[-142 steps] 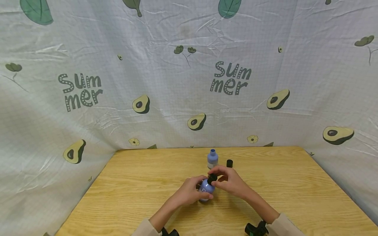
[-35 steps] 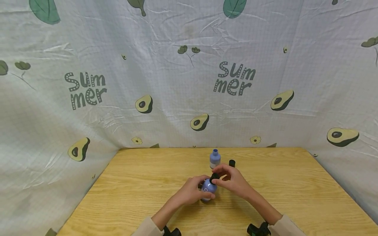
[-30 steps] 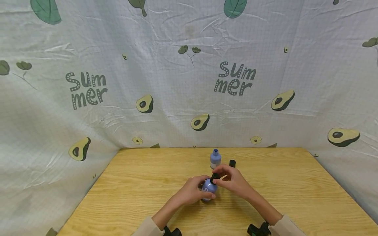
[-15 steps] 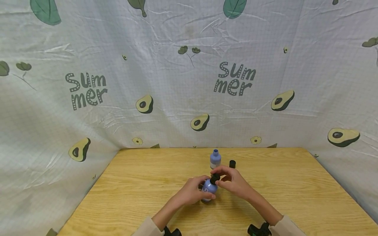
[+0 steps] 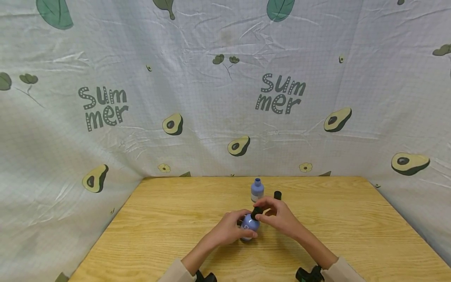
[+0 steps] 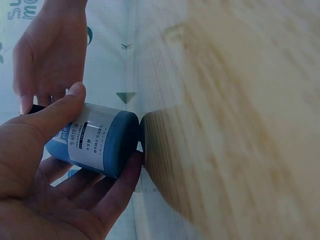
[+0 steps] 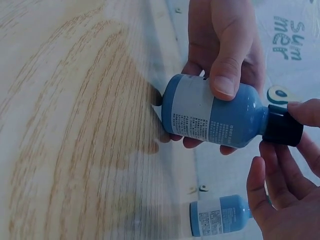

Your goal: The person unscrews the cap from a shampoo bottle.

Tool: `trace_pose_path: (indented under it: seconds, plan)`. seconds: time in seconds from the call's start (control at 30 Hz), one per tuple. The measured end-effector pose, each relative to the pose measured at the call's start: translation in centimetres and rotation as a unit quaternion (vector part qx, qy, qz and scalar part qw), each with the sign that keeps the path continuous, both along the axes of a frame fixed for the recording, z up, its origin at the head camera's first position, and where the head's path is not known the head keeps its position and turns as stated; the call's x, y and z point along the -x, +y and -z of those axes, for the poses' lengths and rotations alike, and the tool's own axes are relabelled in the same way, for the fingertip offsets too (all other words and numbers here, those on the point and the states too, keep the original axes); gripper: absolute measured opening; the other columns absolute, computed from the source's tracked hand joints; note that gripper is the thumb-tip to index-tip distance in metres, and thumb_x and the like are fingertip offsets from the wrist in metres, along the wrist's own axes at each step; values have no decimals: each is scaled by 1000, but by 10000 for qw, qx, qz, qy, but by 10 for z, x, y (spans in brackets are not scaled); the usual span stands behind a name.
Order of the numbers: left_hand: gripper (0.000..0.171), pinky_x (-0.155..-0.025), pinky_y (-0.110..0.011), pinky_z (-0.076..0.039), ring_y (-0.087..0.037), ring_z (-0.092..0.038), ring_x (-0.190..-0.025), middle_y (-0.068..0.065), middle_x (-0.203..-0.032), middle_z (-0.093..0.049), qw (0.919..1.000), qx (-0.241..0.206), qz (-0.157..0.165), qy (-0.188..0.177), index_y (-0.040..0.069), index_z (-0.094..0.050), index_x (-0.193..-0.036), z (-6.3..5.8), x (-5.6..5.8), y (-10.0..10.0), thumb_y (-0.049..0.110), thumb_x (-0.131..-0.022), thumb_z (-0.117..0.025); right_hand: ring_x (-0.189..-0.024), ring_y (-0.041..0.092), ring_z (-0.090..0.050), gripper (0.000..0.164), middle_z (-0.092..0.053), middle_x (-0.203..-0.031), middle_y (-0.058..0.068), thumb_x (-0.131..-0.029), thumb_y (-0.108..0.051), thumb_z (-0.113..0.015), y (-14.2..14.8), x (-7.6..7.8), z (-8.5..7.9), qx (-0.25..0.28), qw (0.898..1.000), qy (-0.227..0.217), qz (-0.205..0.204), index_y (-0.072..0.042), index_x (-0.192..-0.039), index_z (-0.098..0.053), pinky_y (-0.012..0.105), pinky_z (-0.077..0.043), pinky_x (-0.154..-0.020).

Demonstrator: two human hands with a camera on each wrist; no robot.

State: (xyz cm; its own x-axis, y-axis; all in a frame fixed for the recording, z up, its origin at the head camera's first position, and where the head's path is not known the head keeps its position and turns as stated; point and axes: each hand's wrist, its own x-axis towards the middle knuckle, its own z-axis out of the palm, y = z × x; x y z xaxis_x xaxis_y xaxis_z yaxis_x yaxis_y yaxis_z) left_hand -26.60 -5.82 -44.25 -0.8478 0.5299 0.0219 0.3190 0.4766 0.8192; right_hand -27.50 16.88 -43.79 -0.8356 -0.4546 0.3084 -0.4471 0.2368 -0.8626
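My left hand point(image 5: 229, 229) grips a small blue bottle point(image 5: 249, 224) round its body, thumb on the near side and fingers behind. In the left wrist view a white printed label wraps the bottle point(image 6: 92, 137), whose base is right at the wooden surface. Thumb and fingers of my right hand point(image 5: 276, 214) pinch the black cap point(image 5: 256, 214) on the bottle's neck. The right wrist view shows the cap point(image 7: 282, 126) seated over the neck, with the right fingers point(image 7: 280, 170) around it.
Behind the hands a second blue bottle point(image 5: 257, 190) stands upright without a cap. To its right, a black cap point(image 5: 277, 195) is on the wooden table point(image 5: 169, 211), partly covered by the right hand. A printed curtain point(image 5: 197, 98) hangs behind the table's far edge.
The right fingers shift slightly around the cap between frames, while the left hand keeps its hold on the bottle. The whole head view has moved a little since the earliest frame.
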Motion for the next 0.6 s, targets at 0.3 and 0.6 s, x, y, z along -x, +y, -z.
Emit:
trace_pose_path:
  seconds: [0.3,0.6]
  plan:
    - [49,-86,-28,-57,-15,-70,-107,-3,-123,-73,10000,4,16,55,15,-66,-136,-1,0,1,28,-91,-82,-104,5,-61,29,-64,-127,25,-100,-8,-64,2,1,-1,3,9993,109,-344,1,-127,-65,26,-55,-87]
    - [49,-85,-28,-57,-15,-70,-106,-4,-124,-72,10000,25,-13,30,15,-66,-136,-1,-1,0,28,-91,-81,-105,9,-63,31,-65,-127,25,-98,-17,-71,1,1,0,-109,9999,51,-5,-5,-127,-66,26,-55,-85]
